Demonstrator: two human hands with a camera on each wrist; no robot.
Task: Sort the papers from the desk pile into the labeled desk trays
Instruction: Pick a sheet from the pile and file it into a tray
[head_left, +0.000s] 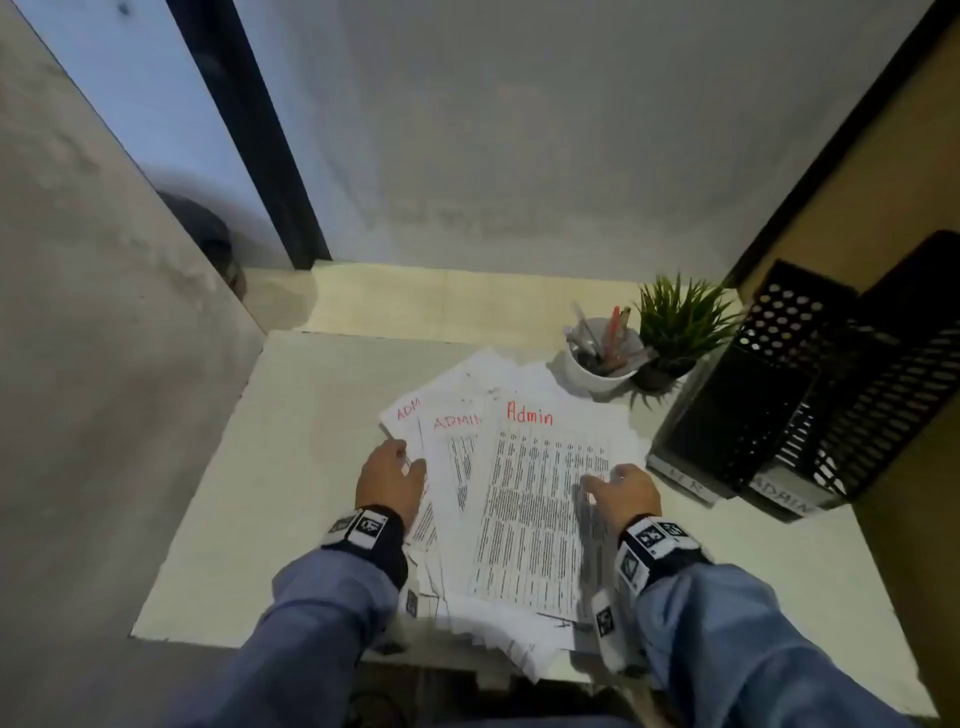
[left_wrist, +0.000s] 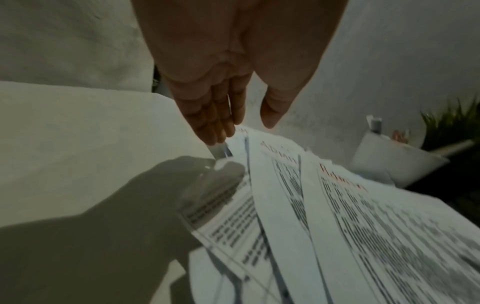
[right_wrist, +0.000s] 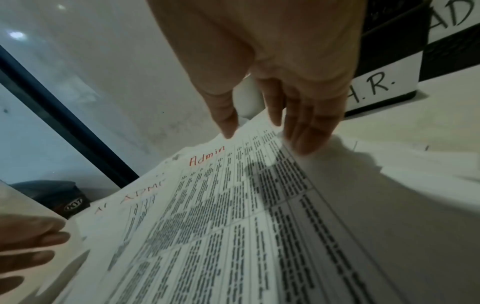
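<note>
A fanned pile of printed papers (head_left: 524, 509) lies on the white desk (head_left: 291, 467), several headed "Admin" in red; the top sheet (right_wrist: 233, 216) carries dense columns of text. My left hand (head_left: 390, 475) hovers over the pile's left edge with straight fingers (left_wrist: 215, 127) above the paper corner, holding nothing. My right hand (head_left: 621, 491) is spread low over the top sheet's right edge, its fingertips (right_wrist: 306, 142) at the paper. Black mesh desk trays (head_left: 810, 395) stand at the right, with white labels "H.R." (right_wrist: 381, 88) and "ADMIN" (head_left: 784, 501).
A white cup of pens (head_left: 602, 353) and a small potted green plant (head_left: 675, 327) stand behind the pile, beside the trays. Grey walls close in on the left and back. The pile overhangs the desk's near edge (head_left: 509, 654).
</note>
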